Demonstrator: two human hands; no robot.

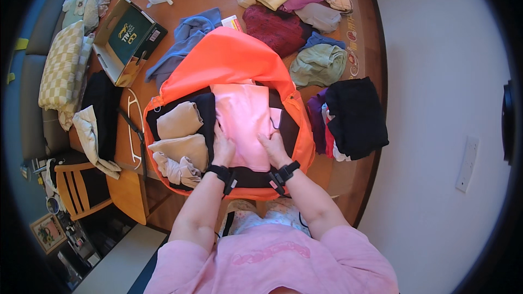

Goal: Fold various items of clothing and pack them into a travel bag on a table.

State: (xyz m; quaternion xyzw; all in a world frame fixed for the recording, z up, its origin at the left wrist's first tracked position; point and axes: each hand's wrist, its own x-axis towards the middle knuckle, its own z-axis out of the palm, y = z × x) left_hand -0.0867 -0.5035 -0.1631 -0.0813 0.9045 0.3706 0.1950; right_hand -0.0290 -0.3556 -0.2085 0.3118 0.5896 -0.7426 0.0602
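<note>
An orange fabric storage bag (229, 53) lies with its lid folded back on the table. Inside it, a folded pink garment (244, 122) rests on dark clothing. My left hand (224, 147) grips the garment's left edge, fingers partly tucked beneath it. On the opposite edge, my right hand (274, 147) holds the cloth with the thumb on top. Beige folded garments (179, 120) and a crumpled light beige cloth (177, 169) lie in the bag's left side, over black fabric.
Folded black clothing (357, 118) is stacked at the right. Beyond the bag are a green garment (318, 65), a dark red one (273, 28) and a grey-blue one (192, 28). An open cardboard box (130, 41), white hanger (132, 130) and wooden chair (83, 192) are at the left.
</note>
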